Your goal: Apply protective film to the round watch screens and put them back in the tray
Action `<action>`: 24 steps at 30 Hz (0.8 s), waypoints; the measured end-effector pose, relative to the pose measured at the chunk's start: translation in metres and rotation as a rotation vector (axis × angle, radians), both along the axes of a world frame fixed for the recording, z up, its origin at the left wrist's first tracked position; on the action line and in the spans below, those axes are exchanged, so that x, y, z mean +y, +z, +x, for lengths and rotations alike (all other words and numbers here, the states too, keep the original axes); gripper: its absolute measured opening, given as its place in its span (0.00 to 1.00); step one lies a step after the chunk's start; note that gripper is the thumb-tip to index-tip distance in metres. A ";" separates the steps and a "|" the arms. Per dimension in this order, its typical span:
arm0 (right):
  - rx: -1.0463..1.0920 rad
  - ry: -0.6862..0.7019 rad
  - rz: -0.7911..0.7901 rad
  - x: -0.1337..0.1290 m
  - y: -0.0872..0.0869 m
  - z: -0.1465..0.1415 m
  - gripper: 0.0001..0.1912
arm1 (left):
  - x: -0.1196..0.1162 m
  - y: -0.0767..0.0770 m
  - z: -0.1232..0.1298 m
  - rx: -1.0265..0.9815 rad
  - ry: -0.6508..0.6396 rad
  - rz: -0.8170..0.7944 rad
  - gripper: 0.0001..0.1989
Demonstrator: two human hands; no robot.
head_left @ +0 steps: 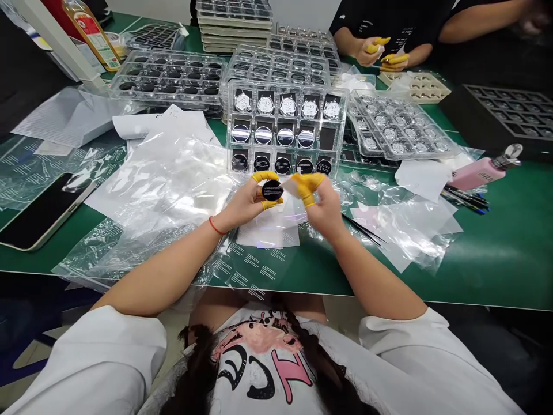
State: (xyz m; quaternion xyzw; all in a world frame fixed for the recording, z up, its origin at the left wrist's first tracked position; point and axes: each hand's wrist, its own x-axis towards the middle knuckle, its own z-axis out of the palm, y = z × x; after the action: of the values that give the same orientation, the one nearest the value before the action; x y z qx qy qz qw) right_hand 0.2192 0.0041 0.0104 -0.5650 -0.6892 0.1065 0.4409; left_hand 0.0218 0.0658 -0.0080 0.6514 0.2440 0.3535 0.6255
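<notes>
My left hand (250, 199), with yellow finger cots, grips a round black disc (272, 190) by its edge. Small white lettering marks the disc's face. Close by on the right, my right hand (322, 204) is blurred; its yellow-covered fingers pinch a pale, thin wipe or sheet (291, 185) beside the disc. Just behind both hands stands a clear plastic tray (288, 118), tilted up toward me. White-printed round parts fill its top row, and dark discs sit in the lower rows. One middle-row pocket at the right shows no disc.
Plastic films (173, 178) cover the left side, near a phone (41, 210). Tweezers (363, 229), pens (466, 199) and a pink bottle (479, 173) lie right. More trays (168, 75) stand behind. A co-worker's hands (384, 55) are at the back right.
</notes>
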 end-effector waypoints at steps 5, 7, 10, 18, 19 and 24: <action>-0.068 -0.202 -0.404 0.028 -0.010 0.043 0.09 | 0.002 0.002 -0.001 0.020 0.017 -0.019 0.28; -0.128 -0.215 -0.422 0.032 -0.013 0.044 0.06 | 0.003 0.001 -0.002 0.031 0.018 -0.018 0.30; 0.026 -0.111 -0.337 0.023 -0.009 0.021 0.11 | 0.003 -0.002 -0.001 0.041 0.011 -0.002 0.31; 0.269 0.089 -0.270 0.042 0.021 0.001 0.19 | 0.000 -0.001 -0.001 0.143 0.024 0.028 0.41; 0.215 -0.003 -0.207 0.055 0.025 0.016 0.17 | 0.000 0.000 -0.002 0.159 0.046 0.038 0.41; -0.068 -0.439 -0.094 0.118 0.032 0.089 0.18 | -0.002 -0.004 -0.002 0.235 -0.001 0.161 0.33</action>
State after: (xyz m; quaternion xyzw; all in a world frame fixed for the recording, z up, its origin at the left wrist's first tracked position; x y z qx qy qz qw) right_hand 0.3086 0.1219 0.0421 -0.7246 -0.5583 0.0210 0.4034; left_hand 0.0194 0.0636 -0.0124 0.7365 0.2859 0.2930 0.5385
